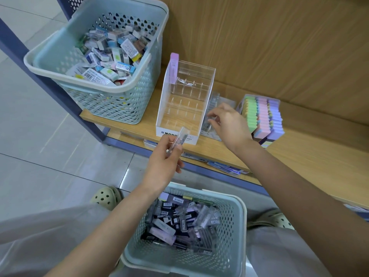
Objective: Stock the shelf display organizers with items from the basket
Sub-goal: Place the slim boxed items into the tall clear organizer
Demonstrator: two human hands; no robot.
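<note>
A clear stepped display organizer (185,100) with a white base stands on the wooden shelf (311,152); one pink case (173,66) leans in its back left corner. My left hand (165,162) pinches a clear slim lead case (180,137) just in front of the organizer. My right hand (227,122) reaches to the organizer's right side, its fingers curled at a stack of clear cases (211,108); whether it holds one I cannot tell. A pale blue basket (237,220) between my knees holds several dark and lilac lead cases.
A second pale blue basket (60,62) of boxed erasers sits on the shelf's left end. A box of pastel erasers (263,116) stands right of my right hand. A lower shelf holds flat packets (225,166). Tiled floor lies to the left.
</note>
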